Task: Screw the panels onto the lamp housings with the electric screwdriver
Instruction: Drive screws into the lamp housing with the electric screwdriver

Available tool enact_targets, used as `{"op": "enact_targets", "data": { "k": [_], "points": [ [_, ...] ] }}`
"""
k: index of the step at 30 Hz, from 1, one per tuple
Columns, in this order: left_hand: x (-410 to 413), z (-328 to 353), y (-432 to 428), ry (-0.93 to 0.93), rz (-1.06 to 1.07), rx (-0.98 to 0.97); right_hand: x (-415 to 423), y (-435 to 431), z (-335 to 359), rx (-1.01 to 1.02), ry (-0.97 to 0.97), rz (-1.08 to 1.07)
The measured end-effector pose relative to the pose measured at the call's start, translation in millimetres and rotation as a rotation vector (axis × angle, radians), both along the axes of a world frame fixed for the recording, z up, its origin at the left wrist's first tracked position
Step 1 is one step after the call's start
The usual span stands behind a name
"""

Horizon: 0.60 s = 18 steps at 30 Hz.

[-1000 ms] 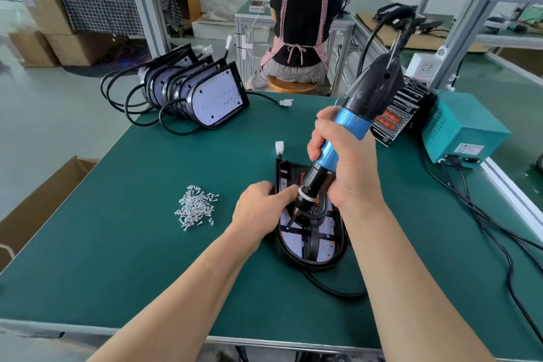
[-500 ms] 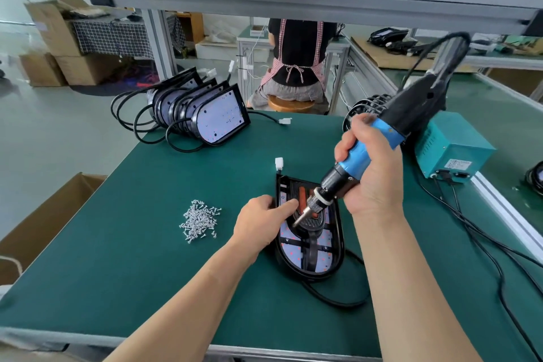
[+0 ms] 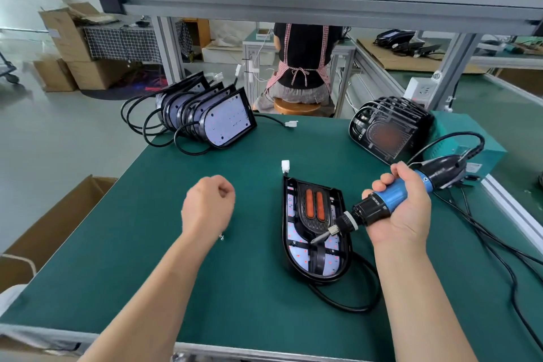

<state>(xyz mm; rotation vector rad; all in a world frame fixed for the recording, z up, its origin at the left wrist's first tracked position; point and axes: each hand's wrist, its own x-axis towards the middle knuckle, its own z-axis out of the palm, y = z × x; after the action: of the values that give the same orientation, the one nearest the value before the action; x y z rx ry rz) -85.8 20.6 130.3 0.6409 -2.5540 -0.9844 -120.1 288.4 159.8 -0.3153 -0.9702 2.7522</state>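
Several housings stand on edge in a row at the far left corner of the surface, with their cables looped beside them. Nearer me, my left hand is curled into a loose fist low over the green mat. A couple of screws show just by my wrist, and I cannot tell whether my fingers pinch one. Right of centre lies the lamp housing, its black panel seated inside. My right hand wraps around the electric screwdriver, whose bit slants down over the panel. I judge I am between screws: next a screw must sit in a hole and the bit must come upright onto it. Spare panels and a teal power box sit at the far right corner. Beyond the far edge a person sits with their back turned, under a metal shelf.
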Motion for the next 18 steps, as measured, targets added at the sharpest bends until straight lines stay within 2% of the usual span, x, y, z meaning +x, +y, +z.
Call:
{"op": "enact_targets", "data": {
  "k": [4, 8, 18],
  "points": [
    [-7.6, 1.2, -23.2, -0.182, -0.110, -0.123, 0.9, -1.4, -1.9, 0.002, -0.013, 0.005],
    [-12.8, 1.6, -21.9, -0.282, -0.154, -0.229, 1.9, -2.4, -2.4, 0.001, -0.023, 0.009],
    [-14.4, 0.7, -15.5, -0.395, -0.248, -0.538, 5.8, -1.1, -2.7, 0.000, -0.010, 0.003]
  ]
}}
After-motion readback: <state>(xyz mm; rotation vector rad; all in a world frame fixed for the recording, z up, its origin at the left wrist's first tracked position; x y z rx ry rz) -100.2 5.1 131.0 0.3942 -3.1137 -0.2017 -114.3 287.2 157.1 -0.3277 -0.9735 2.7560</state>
